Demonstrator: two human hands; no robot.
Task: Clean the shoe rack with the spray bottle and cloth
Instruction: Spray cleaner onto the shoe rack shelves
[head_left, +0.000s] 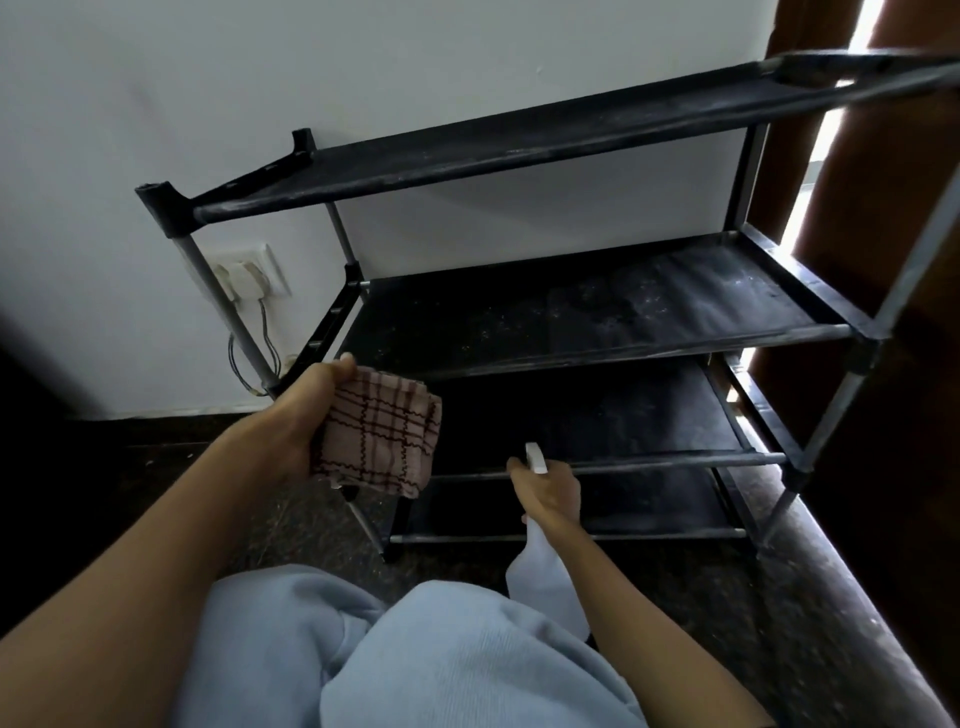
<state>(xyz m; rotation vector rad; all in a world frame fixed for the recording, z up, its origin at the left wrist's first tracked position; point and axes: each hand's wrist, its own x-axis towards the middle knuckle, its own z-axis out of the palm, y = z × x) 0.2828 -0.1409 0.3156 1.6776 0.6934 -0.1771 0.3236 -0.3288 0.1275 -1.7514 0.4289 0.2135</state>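
Observation:
A black shoe rack (597, 322) with several fabric shelves stands against the white wall; its shelves look dusty and hold no shoes. My left hand (301, 410) grips a folded pink checked cloth (379, 434) in front of the rack's left side, level with the second shelf. My right hand (548, 493) holds a white spray bottle (545, 582) by its neck, the nozzle pointing at the third shelf's front bar. The bottle's body hangs below my hand, above my knees.
A wall socket plate (249, 273) with loose wires sits behind the rack's left post. A brown wooden door (883, 218) stands to the right, close to the rack. Dark speckled floor (291, 519) lies in front. My knees in light blue trousers (415, 660) fill the bottom.

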